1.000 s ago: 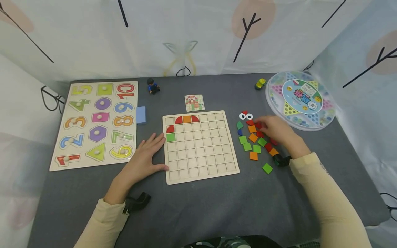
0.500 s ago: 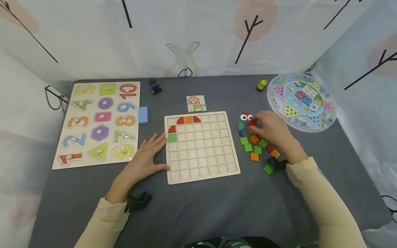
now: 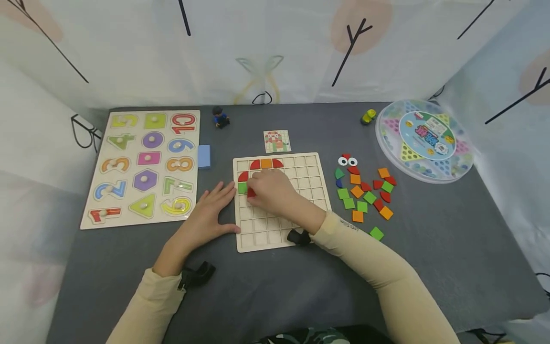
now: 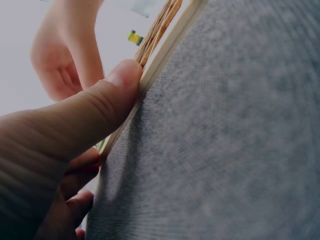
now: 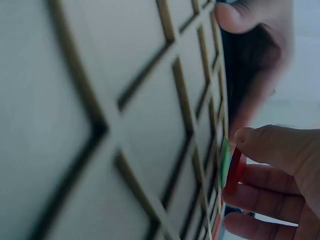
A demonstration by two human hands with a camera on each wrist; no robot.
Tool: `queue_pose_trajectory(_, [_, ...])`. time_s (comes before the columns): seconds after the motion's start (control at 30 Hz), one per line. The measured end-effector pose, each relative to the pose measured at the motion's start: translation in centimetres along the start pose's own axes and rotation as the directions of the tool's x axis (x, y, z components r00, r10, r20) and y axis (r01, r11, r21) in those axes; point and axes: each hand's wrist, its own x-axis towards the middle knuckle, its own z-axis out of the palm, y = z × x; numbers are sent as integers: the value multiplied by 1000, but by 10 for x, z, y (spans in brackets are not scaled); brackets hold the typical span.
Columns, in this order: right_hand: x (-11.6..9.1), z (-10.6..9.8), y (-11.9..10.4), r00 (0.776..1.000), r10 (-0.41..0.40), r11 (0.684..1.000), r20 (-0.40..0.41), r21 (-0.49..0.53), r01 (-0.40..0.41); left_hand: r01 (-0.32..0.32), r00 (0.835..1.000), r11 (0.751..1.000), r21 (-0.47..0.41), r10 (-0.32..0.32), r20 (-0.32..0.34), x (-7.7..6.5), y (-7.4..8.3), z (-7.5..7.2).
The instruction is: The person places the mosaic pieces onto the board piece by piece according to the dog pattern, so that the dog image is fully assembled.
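My right hand [image 3: 275,193] is over the left part of the wooden grid board [image 3: 268,239]. Between its thumb and fingers it pinches a red tile [image 5: 236,170], seen edge-on in the right wrist view. A green square tile [image 3: 242,188] and a red curved tile [image 3: 243,177] sit in the board's left column. An orange square tile [image 3: 266,163] lies between two red curved tiles in the top row. My left hand [image 3: 204,220] has its fingers extended, with thumb and fingertips touching the board's left edge. My right hand covers some cells.
Several loose red, orange and green tiles [image 3: 362,207] and two eye tiles [image 3: 347,161] lie right of the board. A pattern card [image 3: 277,141] is behind it. A number puzzle [image 3: 139,167] stands left, a round game box [image 3: 425,141] back right.
My right hand has picked a red tile from the loose pile and carried it left to the board's left part. My left hand stays at the board's edge.
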Motion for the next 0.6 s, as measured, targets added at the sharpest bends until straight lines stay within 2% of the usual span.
queue_pose_trajectory(0.1, [6, 6, -8, 999, 6, 1000, 41, -25, -5, -12, 1000, 1000, -1, 12, -2, 2, 1, 1])
queue_pose_trajectory(0.4, [6, 8, -18, 998, -20, 1000, 57, -19, 21, -11, 1000, 1000, 1, 11, 2, 1, 4, -1])
queue_pose_trajectory(0.6, [7, 5, -22, 996, -46, 995, 73, -87, 53, -2, 1000, 1000, -3, 2, 1, -1, 3, -2])
